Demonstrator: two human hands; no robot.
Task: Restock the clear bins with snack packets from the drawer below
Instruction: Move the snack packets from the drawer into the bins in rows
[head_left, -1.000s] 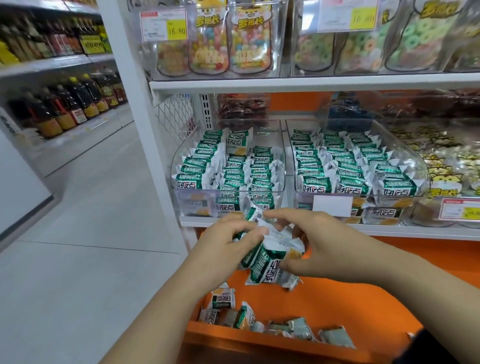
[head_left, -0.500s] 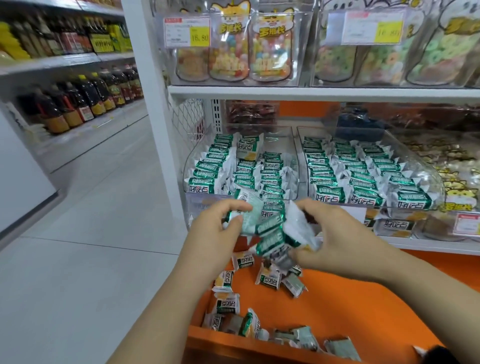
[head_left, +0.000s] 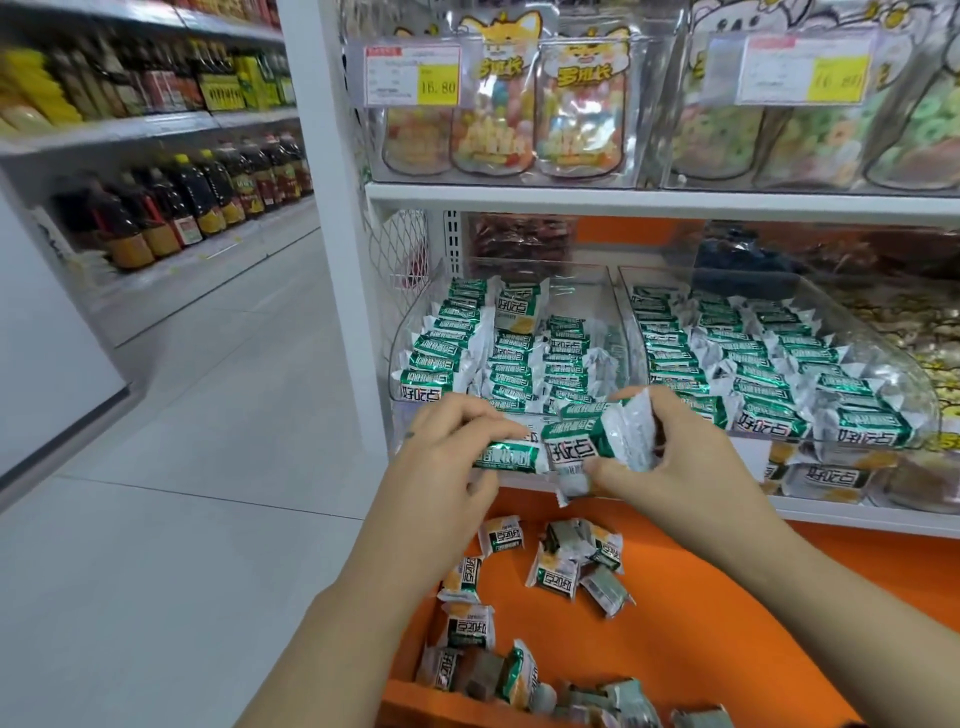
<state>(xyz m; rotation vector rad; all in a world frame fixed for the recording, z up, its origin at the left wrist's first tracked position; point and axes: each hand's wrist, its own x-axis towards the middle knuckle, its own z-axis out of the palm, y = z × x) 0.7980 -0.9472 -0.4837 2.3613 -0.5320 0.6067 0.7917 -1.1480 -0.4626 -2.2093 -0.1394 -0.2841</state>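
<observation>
Both hands hold a bunch of green-and-white snack packets (head_left: 576, 447) at the front lip of the left clear bin (head_left: 410, 332). My left hand (head_left: 452, 452) pinches the bunch's left end; my right hand (head_left: 680, 457) grips its right end. That bin holds rows of the same packets, with a gap at its back right. The right clear bin (head_left: 878, 353) is packed with rows of them. Below, the open orange drawer (head_left: 727, 623) has several loose packets (head_left: 561, 566) scattered on its floor.
A white shelf upright (head_left: 332, 218) stands just left of the bins. Above, a shelf carries clear bins of candy bags (head_left: 576, 104) with price tags. Dark bottles (head_left: 171, 208) line shelves across the grey aisle floor on the left.
Both hands have risen with the bunch of packets from over the drawer to the front edge of the left bin. The view has moved closer to the shelf.
</observation>
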